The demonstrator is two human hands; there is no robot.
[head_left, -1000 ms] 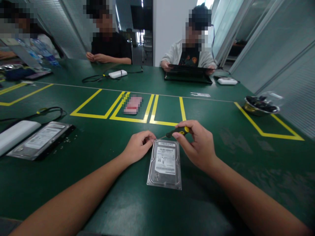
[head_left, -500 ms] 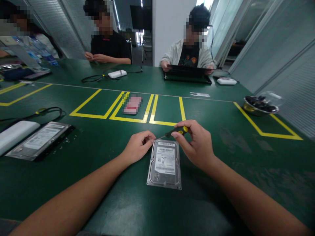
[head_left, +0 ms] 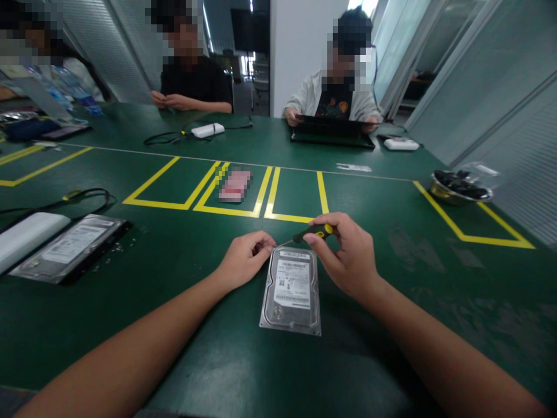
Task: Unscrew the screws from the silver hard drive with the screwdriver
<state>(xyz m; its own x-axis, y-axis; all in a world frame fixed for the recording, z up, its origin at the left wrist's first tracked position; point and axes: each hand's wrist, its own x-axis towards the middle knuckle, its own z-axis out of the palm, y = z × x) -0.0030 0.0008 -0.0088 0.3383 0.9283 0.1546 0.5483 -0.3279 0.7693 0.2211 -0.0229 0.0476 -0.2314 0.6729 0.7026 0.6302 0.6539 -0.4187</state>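
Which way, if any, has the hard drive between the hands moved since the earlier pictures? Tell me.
No: the hard drive shows no visible shift in any direction against the yellow tape beyond it.

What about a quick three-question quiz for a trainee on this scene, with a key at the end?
1. What tool does the right grip hold?
2. Which corner of the central hard drive are the fingers of the left grip at: A, far left; B, near left; or C, near right?
3. True or false: that hard drive is lying face down on the table.

Key:
1. A screwdriver.
2. A, far left.
3. False; its white label faces up.
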